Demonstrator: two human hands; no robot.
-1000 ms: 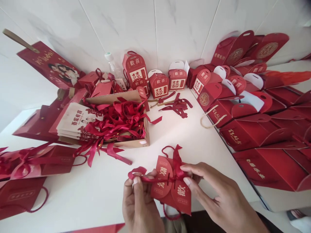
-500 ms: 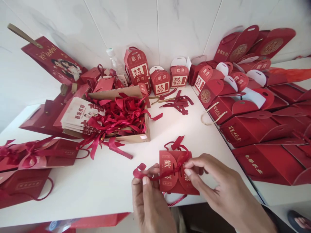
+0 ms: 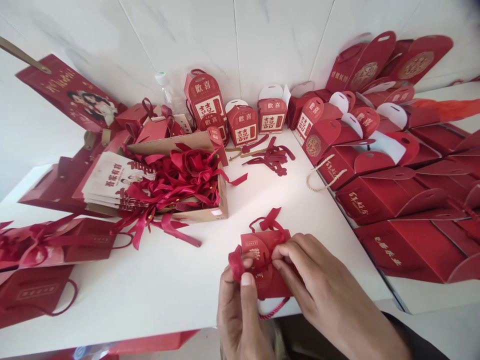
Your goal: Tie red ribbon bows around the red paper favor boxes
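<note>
A small red gift box (image 3: 262, 245) with gold characters stands on the white table (image 3: 157, 280) near its front edge. A dark red ribbon (image 3: 237, 262) runs across the box's rounded top flaps. My left hand (image 3: 240, 310) pinches the ribbon's left end beside the box. My right hand (image 3: 315, 285) lies over the right side of the box, fingers closed on the ribbon at the flaps. A red cord handle hangs below the box over the table edge.
A cardboard box (image 3: 202, 212) full of red ribbons sits behind. Finished small boxes (image 3: 243, 125) line the wall. Large red boxes (image 3: 393, 195) are stacked on the right, red bags (image 3: 56, 245) lie on the left, and ribbon scraps (image 3: 273, 157) sit mid-table.
My two hands have drawn together over the box, and the ribbon's stretched left end has come in close to it. The box now sits lower, flatter on the table.
</note>
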